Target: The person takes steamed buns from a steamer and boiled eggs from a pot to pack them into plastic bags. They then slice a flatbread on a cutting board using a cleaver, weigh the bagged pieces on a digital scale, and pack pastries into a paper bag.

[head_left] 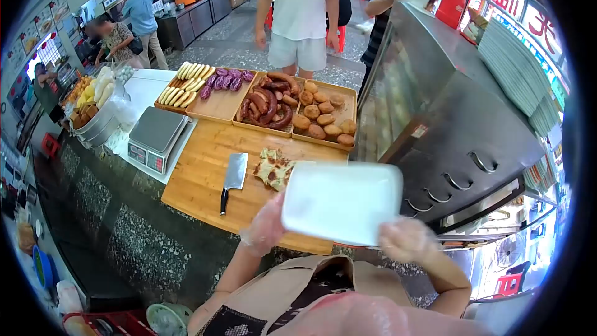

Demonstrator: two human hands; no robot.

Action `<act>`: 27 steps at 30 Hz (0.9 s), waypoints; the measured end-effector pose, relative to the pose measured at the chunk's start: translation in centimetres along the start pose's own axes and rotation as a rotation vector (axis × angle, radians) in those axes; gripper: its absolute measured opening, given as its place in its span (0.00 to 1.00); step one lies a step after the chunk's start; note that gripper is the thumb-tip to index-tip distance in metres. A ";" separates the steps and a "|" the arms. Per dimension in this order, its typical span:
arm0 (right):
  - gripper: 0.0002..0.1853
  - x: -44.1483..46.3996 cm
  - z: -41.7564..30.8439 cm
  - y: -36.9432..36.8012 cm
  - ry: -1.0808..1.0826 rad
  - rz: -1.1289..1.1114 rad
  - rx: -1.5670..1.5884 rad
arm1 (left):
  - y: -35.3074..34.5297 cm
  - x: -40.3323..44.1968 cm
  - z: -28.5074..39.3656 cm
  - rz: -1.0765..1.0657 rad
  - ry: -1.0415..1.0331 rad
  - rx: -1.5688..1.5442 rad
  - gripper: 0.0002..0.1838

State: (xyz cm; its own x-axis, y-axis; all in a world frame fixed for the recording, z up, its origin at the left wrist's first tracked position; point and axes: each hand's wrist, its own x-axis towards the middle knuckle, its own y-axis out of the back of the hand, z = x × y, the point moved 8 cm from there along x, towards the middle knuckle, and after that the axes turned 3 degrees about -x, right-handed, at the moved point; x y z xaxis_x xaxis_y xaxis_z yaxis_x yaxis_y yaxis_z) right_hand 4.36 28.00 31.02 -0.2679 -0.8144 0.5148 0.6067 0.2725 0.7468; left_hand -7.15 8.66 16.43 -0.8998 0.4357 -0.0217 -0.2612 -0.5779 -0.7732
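Observation:
A white rectangular tray (342, 203) is held up over the front right of the wooden board, tilted and slightly blurred. My left hand (266, 227), in a clear plastic glove, grips its left edge. At its lower right corner my right hand (407, 239), also gloved, is closed on it. Behind the tray's left side, a browned flatbread (272, 169) lies on the cutting board (202, 168), partly hidden. To the left of the bread rests a cleaver (234, 177) with a black handle, touched by neither hand.
Wooden trays of sausages (267, 101), round fried buns (326, 112) and purple and yellow pieces line the board's far edge. A scale (158, 130) stands left. A metal cabinet (460, 118) rises at right. A person in white (298, 18) stands across the counter.

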 end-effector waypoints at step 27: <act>0.09 -0.7 19.1 23.3 -0.423 0.479 -1.078 | 0.0 0.4 -5.3 0.105 0.056 0.101 0.25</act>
State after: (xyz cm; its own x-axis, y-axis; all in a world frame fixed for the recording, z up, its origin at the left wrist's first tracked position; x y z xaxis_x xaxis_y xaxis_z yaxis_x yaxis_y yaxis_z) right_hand 4.38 44.73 56.08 0.0507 -0.4669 0.8828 0.9588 -0.2247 -0.1739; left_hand -5.61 12.53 13.06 -0.9041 0.4049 -0.1366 -0.2027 -0.6878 -0.6971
